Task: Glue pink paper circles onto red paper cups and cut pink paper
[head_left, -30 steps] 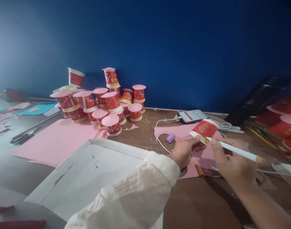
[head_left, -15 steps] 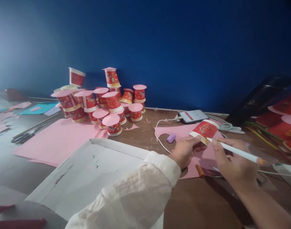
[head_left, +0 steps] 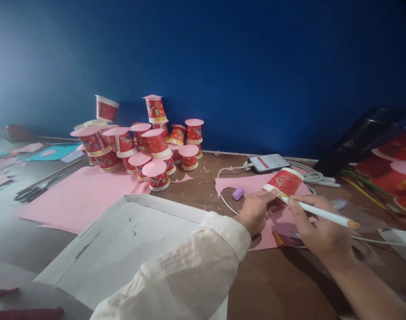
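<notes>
My left hand (head_left: 257,211) is closed on the lower edge of a red paper cup (head_left: 284,181), which lies tilted above pink paper (head_left: 291,222). In my right hand (head_left: 323,226) is a white marker (head_left: 323,212) with an orange end. Its tip meets the yellow band near the cup's base, close to my left fingertips. An orange marker cap (head_left: 278,238) lies on the pink paper below the hands. A purple eraser-like block (head_left: 238,193) rests to the left of the cup.
Several stacked red cups (head_left: 158,144) with pink paper discs stand by the blue wall. Pink sheets (head_left: 86,195) and a white box lid (head_left: 133,244) lie left, with scissors (head_left: 39,189) beyond. A phone (head_left: 268,162) with a white cable sits behind the cup; more red cups (head_left: 398,178) stand right.
My right hand and the marker have moved left along the cup's yellow band, toward my left fingers. The left hand still holds the cup, which has shifted very slightly.
</notes>
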Available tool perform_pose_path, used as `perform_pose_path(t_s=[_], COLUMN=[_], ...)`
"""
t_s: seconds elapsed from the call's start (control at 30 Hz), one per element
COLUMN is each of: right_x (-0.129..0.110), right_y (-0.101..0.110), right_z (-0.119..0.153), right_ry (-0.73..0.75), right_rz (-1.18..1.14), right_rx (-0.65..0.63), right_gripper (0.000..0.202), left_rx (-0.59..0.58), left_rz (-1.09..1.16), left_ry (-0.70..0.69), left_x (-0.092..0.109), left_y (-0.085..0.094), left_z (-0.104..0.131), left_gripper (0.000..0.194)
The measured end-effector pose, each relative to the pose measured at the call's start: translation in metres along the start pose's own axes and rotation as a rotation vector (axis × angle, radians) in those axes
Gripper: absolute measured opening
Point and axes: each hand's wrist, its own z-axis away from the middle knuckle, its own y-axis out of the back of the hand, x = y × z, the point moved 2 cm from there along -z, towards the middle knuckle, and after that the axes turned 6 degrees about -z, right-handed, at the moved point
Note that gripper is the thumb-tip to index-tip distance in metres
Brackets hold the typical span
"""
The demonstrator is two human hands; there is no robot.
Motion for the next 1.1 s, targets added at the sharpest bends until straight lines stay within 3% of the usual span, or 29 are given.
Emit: perform_pose_path(t_s=[0.43,1.1], right_x=[-0.005,-0.001], right_y=[0.012,0.000], right_z=[-0.005,-0.001], right_ry=[-0.011,0.027], right_rz=[0.082,0.041], right_rx=[0.126,0.022], right_gripper=[0.024,0.030], left_rx=[-0.007,-0.002], left_rz=[0.023,-0.007], left_ry=[0.020,0.013], left_x=[0.000,0.000], left_y=[0.000,0.000], left_z=[0.002,0.000], left_gripper=[0.018,0.022])
